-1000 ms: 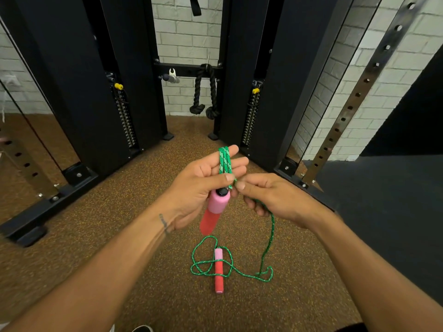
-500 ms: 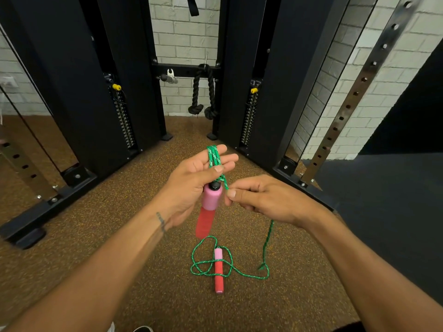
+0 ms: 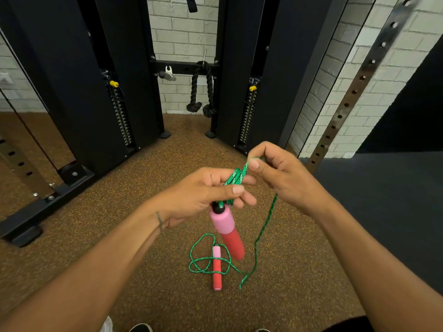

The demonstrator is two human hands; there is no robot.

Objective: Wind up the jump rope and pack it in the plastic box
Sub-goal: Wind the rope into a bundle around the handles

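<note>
Both bare forearms reach forward from the lower corners and meet at the middle. The left hand (image 3: 203, 192) is turned palm inward, fingers extended and thumb pressed across them, clamping what it holds. The right hand (image 3: 285, 178) sits slightly higher, just beside it, thumb and forefinger pinched together, remaining fingers curled.

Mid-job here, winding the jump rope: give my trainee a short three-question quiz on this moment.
1. True or false: both handles are held in the hands.
2. Which hand pinches the green rope and lifts it above the coils? A) left B) right
3. Fill in: the second handle lies on the ____.

Key:
1. False; the left hand holds one handle, the other is down on the floor.
2. B
3. floor
</note>
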